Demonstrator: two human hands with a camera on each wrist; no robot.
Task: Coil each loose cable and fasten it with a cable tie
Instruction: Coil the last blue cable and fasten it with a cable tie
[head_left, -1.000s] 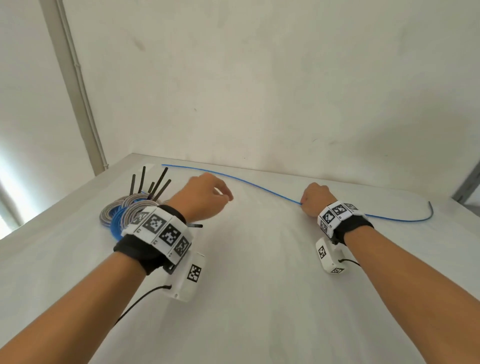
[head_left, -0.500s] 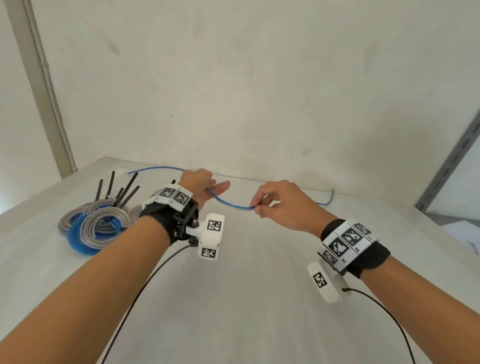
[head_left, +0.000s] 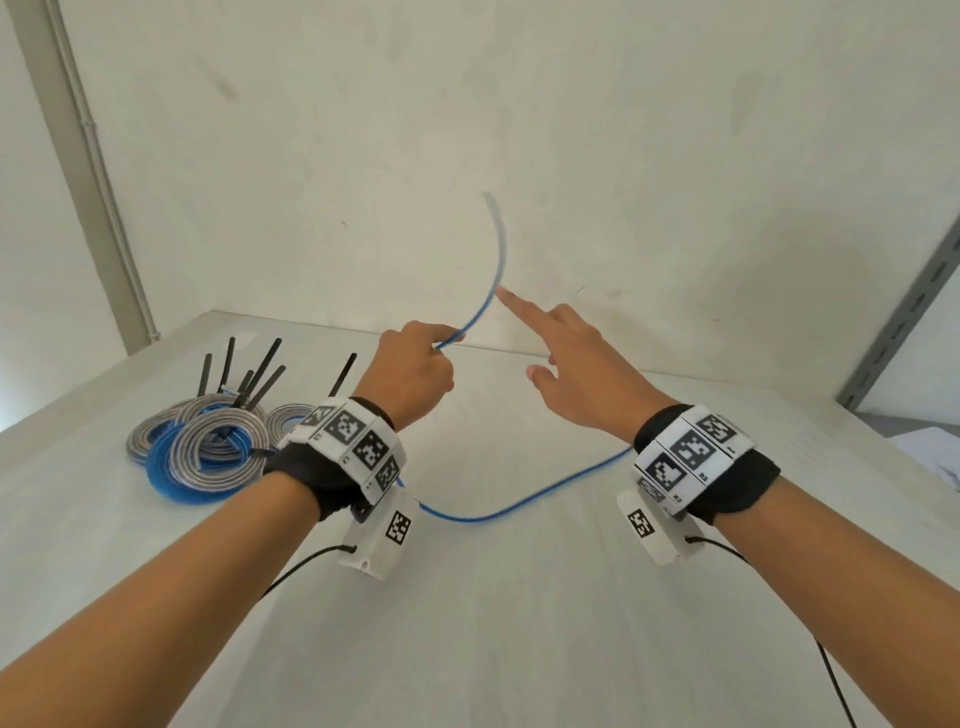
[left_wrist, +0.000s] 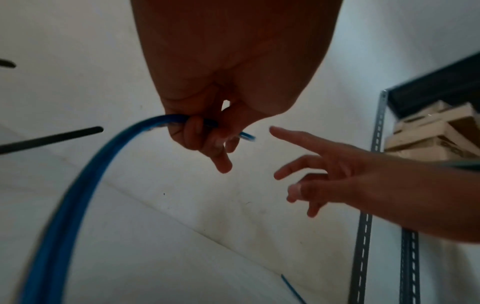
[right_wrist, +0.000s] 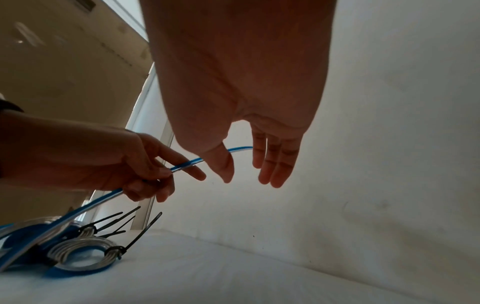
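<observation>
Since half a second ago your right hand (head_left: 574, 371) has let go of the thin blue plastic cable (head_left: 485, 291), whose free end now arcs upward. From the head view, your left hand (head_left: 410, 374) pinches it above the white table (head_left: 519, 623), beside tied silver-and-blue coils (head_left: 208, 447). The left wrist view shows fingers (left_wrist: 197, 135) curled around the cable. In the right wrist view your right fingers (right_wrist: 272, 160) hang straight, holding nothing.

tied coils (head_left: 202, 447) crowd the table's (head_left: 519, 623) left; the wall (head_left: 571, 156) closes the far edge.
</observation>
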